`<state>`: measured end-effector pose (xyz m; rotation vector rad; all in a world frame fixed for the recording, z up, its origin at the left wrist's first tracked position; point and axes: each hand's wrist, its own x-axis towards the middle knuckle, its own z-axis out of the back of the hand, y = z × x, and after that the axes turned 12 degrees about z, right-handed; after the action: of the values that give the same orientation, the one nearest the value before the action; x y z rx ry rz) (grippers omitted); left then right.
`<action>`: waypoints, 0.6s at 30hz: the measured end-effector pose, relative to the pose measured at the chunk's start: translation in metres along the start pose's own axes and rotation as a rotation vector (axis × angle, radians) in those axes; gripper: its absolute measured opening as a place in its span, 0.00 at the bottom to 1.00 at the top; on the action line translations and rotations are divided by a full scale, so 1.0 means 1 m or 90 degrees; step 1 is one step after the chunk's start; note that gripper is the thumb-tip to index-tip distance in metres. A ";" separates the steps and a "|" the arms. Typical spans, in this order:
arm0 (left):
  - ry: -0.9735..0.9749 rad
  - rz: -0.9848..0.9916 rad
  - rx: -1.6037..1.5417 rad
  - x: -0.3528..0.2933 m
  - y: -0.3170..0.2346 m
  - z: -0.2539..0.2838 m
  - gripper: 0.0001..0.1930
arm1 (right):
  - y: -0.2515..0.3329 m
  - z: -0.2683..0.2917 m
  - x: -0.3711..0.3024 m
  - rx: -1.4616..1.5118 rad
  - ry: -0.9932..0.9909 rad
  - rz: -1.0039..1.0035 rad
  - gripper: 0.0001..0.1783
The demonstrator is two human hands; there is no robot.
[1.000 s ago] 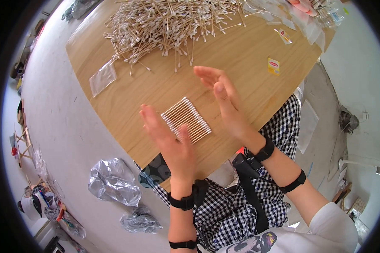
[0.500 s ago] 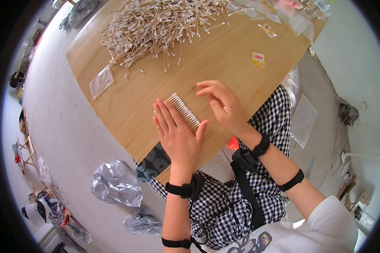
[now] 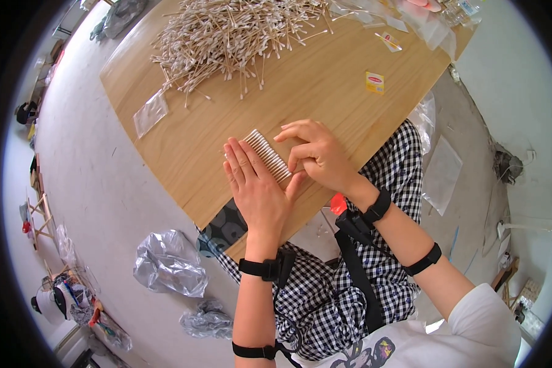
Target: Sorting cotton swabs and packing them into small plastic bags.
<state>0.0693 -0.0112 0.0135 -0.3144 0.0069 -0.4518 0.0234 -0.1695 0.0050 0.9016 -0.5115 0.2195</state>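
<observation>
Swabs [image 3: 268,156] lie side by side in 1 flat row at the centre of the frame, partly hidden by the left hand [image 3: 257,195], which is open, palm down over them, thumb spread. The right hand [image 3: 322,158] is loosely curled at the row's right side — whether its fingertips touch the swabs, I cannot tell. Light, even palm pressure should keep any swab from rolling or riding up, while small nudges would level the cotton tips — well apart from the loose heap [image 3: 233,46] at the top.

On the table [image 3: 190,153], the swab heap [image 3: 233,43] lies beyond the swab row [image 3: 268,154].
</observation>
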 end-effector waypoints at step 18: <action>-0.015 0.001 0.000 0.001 0.000 -0.002 0.59 | 0.002 -0.001 0.002 0.005 -0.021 -0.017 0.13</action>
<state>0.0699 -0.0120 0.0115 -0.3202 -0.0162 -0.4460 0.0245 -0.1675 0.0063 0.9202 -0.5296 0.1823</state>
